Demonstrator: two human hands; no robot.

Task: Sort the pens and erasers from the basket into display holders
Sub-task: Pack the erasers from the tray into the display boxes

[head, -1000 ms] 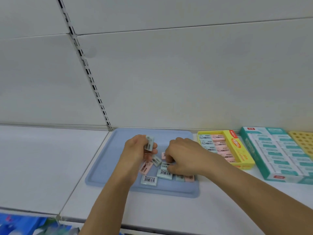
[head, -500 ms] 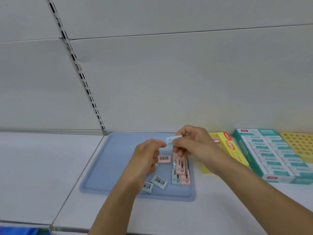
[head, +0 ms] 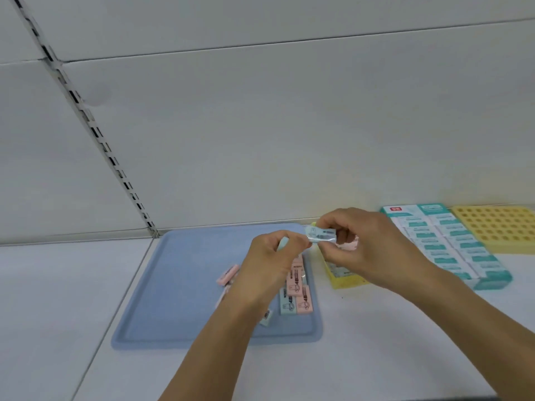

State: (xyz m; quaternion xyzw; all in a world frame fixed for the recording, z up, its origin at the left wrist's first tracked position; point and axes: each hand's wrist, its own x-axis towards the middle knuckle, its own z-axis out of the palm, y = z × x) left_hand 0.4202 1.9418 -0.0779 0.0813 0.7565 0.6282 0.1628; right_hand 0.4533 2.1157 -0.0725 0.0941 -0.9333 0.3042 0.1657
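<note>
Item: one wrapped eraser (head: 322, 236), pale blue-green with dark print on its label, clear film glinting at its left end; held level in the air above the far right corner of the blue tray (head: 173, 285). My left hand (head: 269, 264) is curled, thumb and forefinger pinching that left end; a second pale green piece shows inside the same fist, identity unclear. My right hand (head: 364, 244) pinches the eraser's right end between thumb and bent fingers. On the tray below: loose erasers (head: 296, 293), pink and pale blue, some partly hidden by my left wrist. Right of the tray: a yellow box (head: 340, 277), mostly behind my right hand; a teal-and-white display box (head: 451, 247) filled with rows of packets; a yellow holder (head: 498, 230) with a grid of round holes. Surface: white shelf (head: 58, 299). Behind: white panelled wall with a slotted upright (head: 95, 131).
</note>
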